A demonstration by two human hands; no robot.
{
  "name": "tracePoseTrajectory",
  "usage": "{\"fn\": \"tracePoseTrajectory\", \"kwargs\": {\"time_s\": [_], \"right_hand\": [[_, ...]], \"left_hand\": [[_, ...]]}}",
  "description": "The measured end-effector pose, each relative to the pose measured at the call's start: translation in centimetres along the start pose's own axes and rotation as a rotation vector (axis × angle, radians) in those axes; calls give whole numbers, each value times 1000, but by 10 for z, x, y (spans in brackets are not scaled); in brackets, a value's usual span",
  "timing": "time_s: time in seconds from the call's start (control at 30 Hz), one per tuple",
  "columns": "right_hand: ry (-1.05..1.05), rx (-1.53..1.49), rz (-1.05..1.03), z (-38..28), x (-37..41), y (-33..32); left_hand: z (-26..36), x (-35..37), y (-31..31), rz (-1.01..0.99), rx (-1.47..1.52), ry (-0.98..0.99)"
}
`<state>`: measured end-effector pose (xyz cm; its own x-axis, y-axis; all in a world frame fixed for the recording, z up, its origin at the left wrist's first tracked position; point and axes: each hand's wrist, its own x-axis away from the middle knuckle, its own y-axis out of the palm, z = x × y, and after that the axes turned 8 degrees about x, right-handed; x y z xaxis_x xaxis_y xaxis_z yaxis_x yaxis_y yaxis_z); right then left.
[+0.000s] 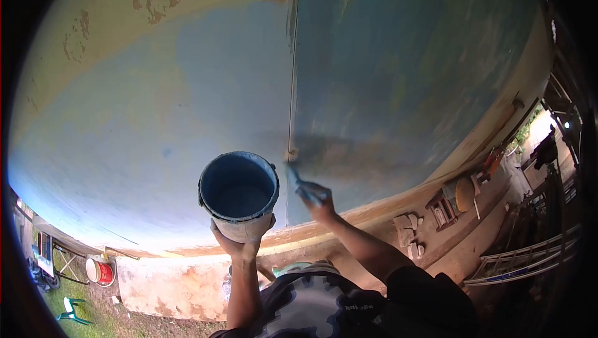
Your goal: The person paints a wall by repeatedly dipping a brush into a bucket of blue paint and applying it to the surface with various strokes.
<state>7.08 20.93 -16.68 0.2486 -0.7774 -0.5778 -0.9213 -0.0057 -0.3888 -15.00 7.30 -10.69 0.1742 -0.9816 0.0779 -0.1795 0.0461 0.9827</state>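
My left hand (235, 246) is wrapped under a bucket (242, 229), holding it up against the view of the wall. Blue paint coats the bucket's inside, and its mouth faces me. To the right of it, my right hand (319, 204) grips a paintbrush (300, 183) with a blue-stained handle. The brush tip is close to a vertical seam in the wall (237, 82); whether it touches is blurred. Left of the seam the wall is light blue under a yellowish upper area; right of it the blue is darker and streaky.
A red and white bucket (101, 272) and a green and white chair (75, 310) stand on grass at lower left. Broken blocks (408, 232) lie along the wall's foot at right. A metal ladder (523, 263) lies at lower right.
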Motion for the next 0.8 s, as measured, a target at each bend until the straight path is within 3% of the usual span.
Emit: {"fn": "tracePoseTrajectory", "kwargs": {"time_s": [0.07, 0.27, 0.33, 0.4, 0.43, 0.47, 0.53, 0.6, 0.67, 0.8], "right_hand": [[-49, 62, 185, 19, -10, -5], [197, -294, 307, -8, -22, -36], [206, -363, 230, -12, -11, -32], [242, -336, 1, -2, -1, -19], [106, -188, 61, 6, -5, -12], [106, -188, 66, 4, -13, -13], [320, -428, 315, 0, -26, -13], [288, -510, 408, -15, -34, -17], [269, -423, 499, -23, -37, -27], [328, -480, 316, -20, -12, -14]], "left_hand": [[-2, 6, 9, 10, 6, -2], [-2, 7, 13, 0, 2, -4], [-1, 7, 11, 12, -5, 6], [-3, 7, 11, 4, 50, -22], [-3, 6, 8, 4, 47, -27], [-4, 5, 7, 8, 1, -10], [-4, 3, 5, 9, -50, 7], [-7, 6, 11, -103, -13, 27], [-1, 2, 1, -22, 2, 55], [8, 2, -5, 82, 184, 67]]}}
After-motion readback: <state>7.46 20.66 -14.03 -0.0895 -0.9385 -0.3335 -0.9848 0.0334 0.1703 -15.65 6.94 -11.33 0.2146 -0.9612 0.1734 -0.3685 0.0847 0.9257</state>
